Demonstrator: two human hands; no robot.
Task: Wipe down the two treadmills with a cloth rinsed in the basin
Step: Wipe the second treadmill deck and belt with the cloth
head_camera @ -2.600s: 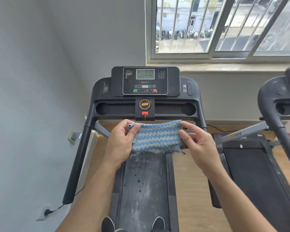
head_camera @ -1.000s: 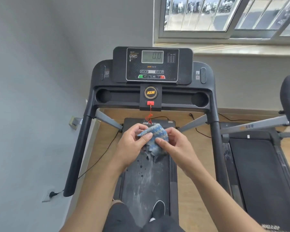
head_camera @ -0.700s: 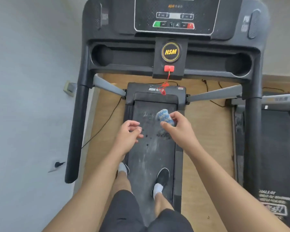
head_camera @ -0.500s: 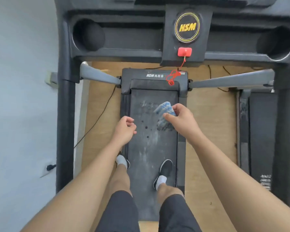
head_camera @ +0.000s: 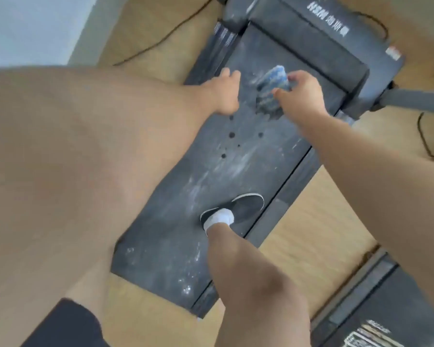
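Grey wall (head_camera: 23,26) upper left, wooden floor (head_camera: 145,28) beside it, black cable (head_camera: 161,41) across it toward the treadmill's front end. Left forearm fills the left half of the frame, blurred. Black shorts (head_camera: 65,326) bottom left.

Treadmill (head_camera: 198,186) runs diagonally from bottom centre to upper right. The belt is dusty, with white smears and a few dark drop marks mid-belt. Black shoe (head_camera: 238,209) with a white sock is planted on the belt, lower centre.

Hands, upper centre:
- left hand (head_camera: 223,93): at the belt's left edge, fingers loosely extended, holding nothing. Can't tell whether it touches the belt.
- cloth (head_camera: 271,88): blue/grey striped, bunched up, on the belt near its front end, between the two hands.
- right hand (head_camera: 301,96): thumb and fingers curled round the cloth, gripping it from the right.

Motor cover (head_camera: 323,23) with white lettering at upper right, just beyond the cloth. Second treadmill (head_camera: 386,309) partly in frame bottom right, with a strip of floor between the two.
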